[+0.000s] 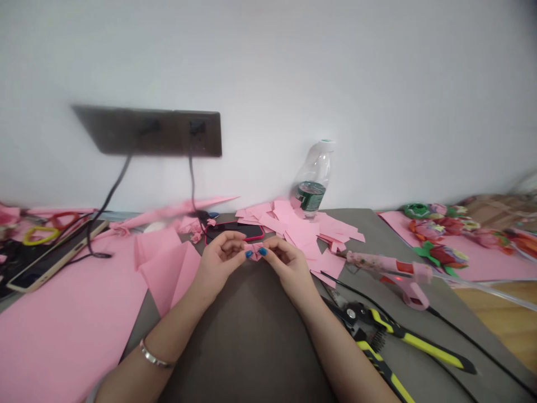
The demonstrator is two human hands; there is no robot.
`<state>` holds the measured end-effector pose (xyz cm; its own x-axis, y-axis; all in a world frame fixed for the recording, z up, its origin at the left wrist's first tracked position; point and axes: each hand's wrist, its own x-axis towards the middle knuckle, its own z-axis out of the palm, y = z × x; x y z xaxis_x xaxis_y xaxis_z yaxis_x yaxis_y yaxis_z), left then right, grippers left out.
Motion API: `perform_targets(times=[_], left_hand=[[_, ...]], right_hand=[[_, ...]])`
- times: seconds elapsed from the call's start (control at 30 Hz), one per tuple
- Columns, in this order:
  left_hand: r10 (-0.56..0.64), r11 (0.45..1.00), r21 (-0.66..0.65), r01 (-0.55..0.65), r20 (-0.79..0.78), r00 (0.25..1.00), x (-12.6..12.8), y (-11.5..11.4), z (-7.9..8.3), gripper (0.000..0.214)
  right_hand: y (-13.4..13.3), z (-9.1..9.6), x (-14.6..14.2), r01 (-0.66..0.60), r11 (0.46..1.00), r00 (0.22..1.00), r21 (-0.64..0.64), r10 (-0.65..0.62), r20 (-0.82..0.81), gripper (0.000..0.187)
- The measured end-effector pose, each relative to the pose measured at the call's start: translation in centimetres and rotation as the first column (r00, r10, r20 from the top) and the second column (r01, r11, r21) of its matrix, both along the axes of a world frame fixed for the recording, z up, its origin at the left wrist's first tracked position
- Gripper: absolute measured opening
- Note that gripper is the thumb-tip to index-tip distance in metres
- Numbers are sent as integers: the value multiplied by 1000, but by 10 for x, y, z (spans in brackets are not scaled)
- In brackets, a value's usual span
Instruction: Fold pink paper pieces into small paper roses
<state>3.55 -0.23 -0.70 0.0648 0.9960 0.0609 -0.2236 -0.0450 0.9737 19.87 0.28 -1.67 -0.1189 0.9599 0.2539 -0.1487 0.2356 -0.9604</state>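
Both hands meet over the middle of the grey tabletop point(251, 336), just in front of the person. The left hand point(218, 256) and the right hand point(286, 264) are each curled, with thumbs and fingertips pinched on a small piece of pink paper point(254, 249) that sits between them, held slightly above the tabletop; its exact shape is too small to make out. The thumbnails are painted blue, and a silver bracelet point(155, 356) circles the left wrist. Just behind the hands lies a phone in a red case point(235, 230), and beside it, to the right, spreads a pile of cut pink paper pieces point(304, 230) that reaches a nearly empty plastic bottle point(315, 178) leaning against the wall. To the right of the right forearm lie a pink glue gun point(396, 275) and a tool with yellow and black handles point(380, 330). Further right, paper flowers point(440, 232) rest on a pink sheet. To the left of the left hand lies a folded pink sheet point(168, 270), then a large pink sheet point(62, 319), with a tablet point(50, 261) near the left edge. Two cables hang from a dark wall panel point(155, 132).
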Motion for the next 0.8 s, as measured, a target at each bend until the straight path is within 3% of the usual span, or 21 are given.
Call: perform_targets(times=[0.33,0.53,0.8], left_hand=[[-20,997,73,25,-72,997,0,-1,1,16],[-96,995,-3,96,7,995,2,-2,1,16],[-234,964,-61,260,280,931,5,-8,9,28]], right_hand=[[-1,4,1,-49,996,999,-78,47,-19,28],[-2,4,5,-76,988,995,-132,67,-73,26],[-10,8,3,-322,914,928,-247,253,-274,33]])
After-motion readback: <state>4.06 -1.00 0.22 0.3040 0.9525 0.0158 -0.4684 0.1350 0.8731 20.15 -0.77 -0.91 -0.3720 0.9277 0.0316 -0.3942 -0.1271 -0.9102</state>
